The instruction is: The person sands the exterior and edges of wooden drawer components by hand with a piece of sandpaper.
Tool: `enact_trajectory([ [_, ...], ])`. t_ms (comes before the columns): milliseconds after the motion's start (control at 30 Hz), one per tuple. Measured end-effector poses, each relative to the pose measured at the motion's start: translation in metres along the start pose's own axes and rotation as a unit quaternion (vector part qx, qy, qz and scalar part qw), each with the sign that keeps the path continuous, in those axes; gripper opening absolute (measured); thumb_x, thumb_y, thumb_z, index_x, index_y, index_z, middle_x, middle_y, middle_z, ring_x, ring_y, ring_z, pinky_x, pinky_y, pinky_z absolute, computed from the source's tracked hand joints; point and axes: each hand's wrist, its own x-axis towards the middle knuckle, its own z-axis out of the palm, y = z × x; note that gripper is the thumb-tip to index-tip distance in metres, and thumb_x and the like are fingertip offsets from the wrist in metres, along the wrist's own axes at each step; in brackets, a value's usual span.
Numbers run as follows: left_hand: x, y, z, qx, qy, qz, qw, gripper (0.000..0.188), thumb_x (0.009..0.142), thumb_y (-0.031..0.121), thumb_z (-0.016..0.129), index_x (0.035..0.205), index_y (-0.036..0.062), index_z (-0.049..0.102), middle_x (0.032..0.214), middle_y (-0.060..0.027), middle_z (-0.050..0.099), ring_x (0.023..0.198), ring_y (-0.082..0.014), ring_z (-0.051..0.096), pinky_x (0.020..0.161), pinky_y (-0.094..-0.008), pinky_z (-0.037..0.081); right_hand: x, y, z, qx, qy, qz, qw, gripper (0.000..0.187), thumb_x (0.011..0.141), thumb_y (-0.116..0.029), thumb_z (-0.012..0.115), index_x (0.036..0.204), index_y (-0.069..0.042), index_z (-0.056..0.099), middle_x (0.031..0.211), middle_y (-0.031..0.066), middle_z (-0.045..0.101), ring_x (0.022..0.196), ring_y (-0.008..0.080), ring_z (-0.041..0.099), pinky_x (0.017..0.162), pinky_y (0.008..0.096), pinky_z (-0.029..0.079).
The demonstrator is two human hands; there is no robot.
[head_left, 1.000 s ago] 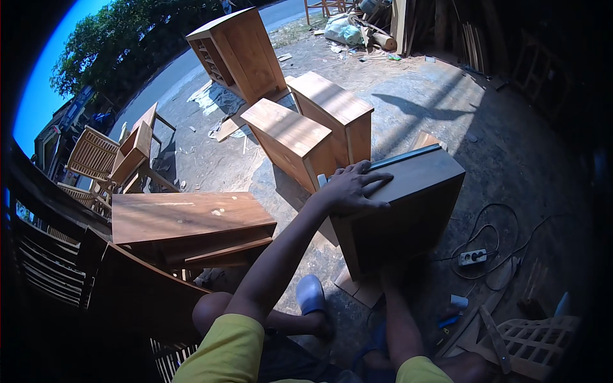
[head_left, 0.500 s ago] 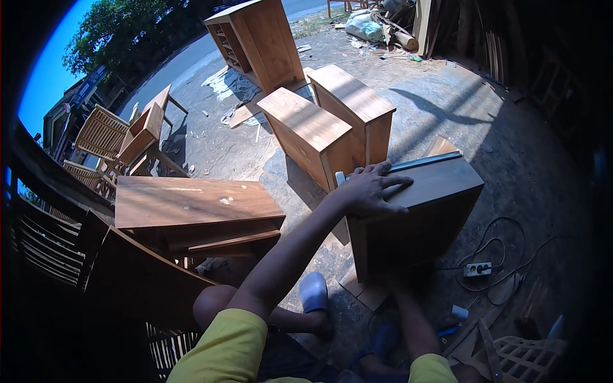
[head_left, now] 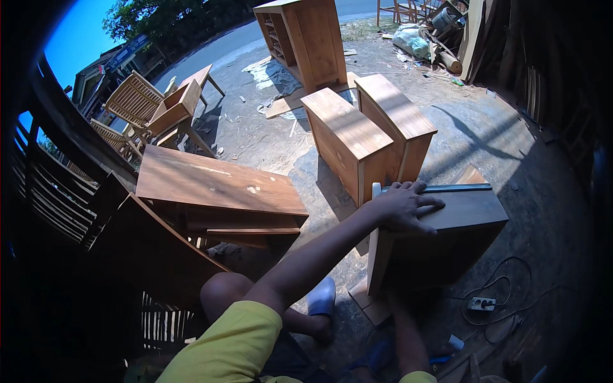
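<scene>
A wooden drawer [head_left: 472, 214] stands on its side in front of me, with a metal slide rail [head_left: 456, 187] along its upturned face. My left hand [head_left: 408, 205] lies on that face beside the rail, palm down with the fingers spread. A small white piece [head_left: 377, 190] shows at the drawer's left corner, near my wrist. From the lower edge my right forearm [head_left: 408, 332] reaches to the drawer's shaded underside. There my right hand is hidden in shadow, so its fingers and anything in them do not show. Wooden boards [head_left: 373, 307] lie under the drawer.
Two more drawers [head_left: 348, 121] stand beyond, with a tall cabinet [head_left: 313, 45] behind them. At left are a wooden cabinet on its side [head_left: 220, 185] and slatted chairs [head_left: 133, 96]. A power strip [head_left: 481, 304] with looping cable lies on the floor at right.
My view has turned leftward, so the whole scene sits further right in the picture. My left hand keeps its spread place on the drawer; the right stays hidden under it.
</scene>
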Motion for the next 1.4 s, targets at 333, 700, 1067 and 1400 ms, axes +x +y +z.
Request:
enact_trajectory([
  [333, 0.012, -0.021, 0.014, 0.030, 0.000, 0.023, 0.999, 0.088, 0.078, 0.084, 0.066, 0.152, 0.0391, 0.053, 0.161, -0.0257, 0.036, 0.149, -0.0481, 0.035, 0.122, -0.0636, 0.025, -0.009, -0.018, -0.004, 0.054, 0.048, -0.008, 0.997, 0.040, 0.102, -0.032, 0.056, 0.132, -0.007, 0.066, 0.130, 0.0145, 0.069, 0.122, 0.0308, 0.064, 0.107, 0.0451, 0.048],
  [700, 0.018, -0.020, 0.010, 0.029, 0.017, 0.019, 0.999, 0.072, 0.088, 0.059, 0.074, 0.152, 0.0308, 0.055, 0.163, -0.0148, 0.040, 0.148, -0.0400, 0.043, 0.121, -0.0517, 0.037, 0.031, -0.099, 0.027, 0.180, 0.111, -0.038, 0.977, 0.035, 0.103, -0.025, 0.058, 0.131, -0.006, 0.067, 0.127, 0.0122, 0.071, 0.120, 0.0285, 0.066, 0.106, 0.0430, 0.050],
  [1067, 0.006, -0.003, 0.006, 0.020, 0.013, 0.024, 0.999, 0.073, 0.087, 0.055, 0.075, 0.152, 0.0266, 0.056, 0.160, -0.0147, 0.044, 0.148, -0.0377, 0.043, 0.122, -0.0526, 0.034, 0.028, -0.169, -0.017, 0.322, 0.164, -0.197, 0.911, 0.029, 0.101, -0.019, 0.060, 0.126, -0.011, 0.072, 0.127, 0.0124, 0.072, 0.121, 0.0284, 0.067, 0.106, 0.0422, 0.052],
  [1400, 0.013, -0.004, 0.012, 0.009, 0.017, 0.025, 1.000, 0.084, 0.077, 0.070, 0.076, 0.151, 0.0346, 0.056, 0.163, -0.0193, 0.038, 0.143, -0.0444, 0.047, 0.116, -0.0557, 0.044, 0.043, -0.181, -0.035, 0.198, 0.059, -0.170, 0.964, 0.036, 0.101, -0.024, 0.063, 0.135, -0.013, 0.069, 0.141, 0.0143, 0.064, 0.132, 0.0284, 0.060, 0.113, 0.0435, 0.047],
])
